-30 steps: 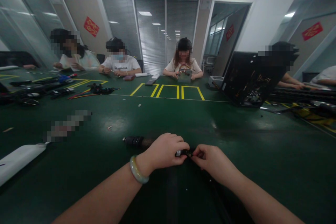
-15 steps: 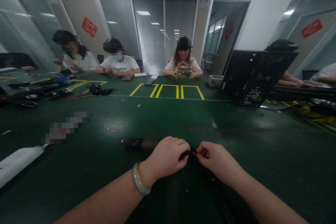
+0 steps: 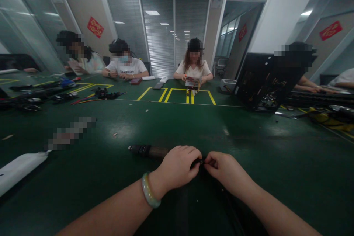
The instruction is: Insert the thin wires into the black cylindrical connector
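Observation:
A dark electric screwdriver [image 3: 156, 152] lies crosswise over the green table, its chuck end with a metal tip pointing left. My left hand [image 3: 179, 166] is wrapped over its rear part, fingers curled down, a jade-like bangle [image 3: 151, 191] on the wrist. Close against it, my right hand [image 3: 226, 169] pinches thumb and forefinger at the tool's rear end. What sits in that pinch is too small and dark to make out. From beneath the right hand a black cable [image 3: 231, 206] runs down towards me.
A white-handled item [image 3: 22, 169] lies at the left. Black parts with coloured wires [image 3: 103, 95] sit farther back. A black computer case [image 3: 257, 81] stands at the right, near yellow gear [image 3: 329, 118]. Several people are seated around the table; one opposite handles a small device [image 3: 193, 83].
My hands stay almost in place, and my right fingertips have closed in slightly on my left hand. The person opposite has lowered the device they hold.

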A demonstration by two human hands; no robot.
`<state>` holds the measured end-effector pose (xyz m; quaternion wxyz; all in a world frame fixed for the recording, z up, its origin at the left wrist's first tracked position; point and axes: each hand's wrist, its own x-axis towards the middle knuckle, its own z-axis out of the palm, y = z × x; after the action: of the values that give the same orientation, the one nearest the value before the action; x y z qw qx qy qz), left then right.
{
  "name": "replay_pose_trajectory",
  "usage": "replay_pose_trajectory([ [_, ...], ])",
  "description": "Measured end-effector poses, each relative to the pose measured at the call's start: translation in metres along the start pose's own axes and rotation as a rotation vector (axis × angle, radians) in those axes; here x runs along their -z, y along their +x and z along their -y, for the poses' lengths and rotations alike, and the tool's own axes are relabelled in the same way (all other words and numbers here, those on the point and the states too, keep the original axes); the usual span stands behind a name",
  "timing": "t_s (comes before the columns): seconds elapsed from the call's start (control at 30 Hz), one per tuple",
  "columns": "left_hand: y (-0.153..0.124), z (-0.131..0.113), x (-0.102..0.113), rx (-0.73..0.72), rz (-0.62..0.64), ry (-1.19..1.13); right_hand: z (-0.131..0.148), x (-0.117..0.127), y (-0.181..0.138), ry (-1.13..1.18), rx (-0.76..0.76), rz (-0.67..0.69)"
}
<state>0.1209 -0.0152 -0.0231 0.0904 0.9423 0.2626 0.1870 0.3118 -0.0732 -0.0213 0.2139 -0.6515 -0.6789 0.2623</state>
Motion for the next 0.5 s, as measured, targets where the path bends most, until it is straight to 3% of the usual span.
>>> replay_pose_trajectory([
  [0.5,0.0069,0.007,-0.0027,-0.091,0.037,0.093,-0.0043,-0.0042,0.004,0.097,-0.052,0.005],
])
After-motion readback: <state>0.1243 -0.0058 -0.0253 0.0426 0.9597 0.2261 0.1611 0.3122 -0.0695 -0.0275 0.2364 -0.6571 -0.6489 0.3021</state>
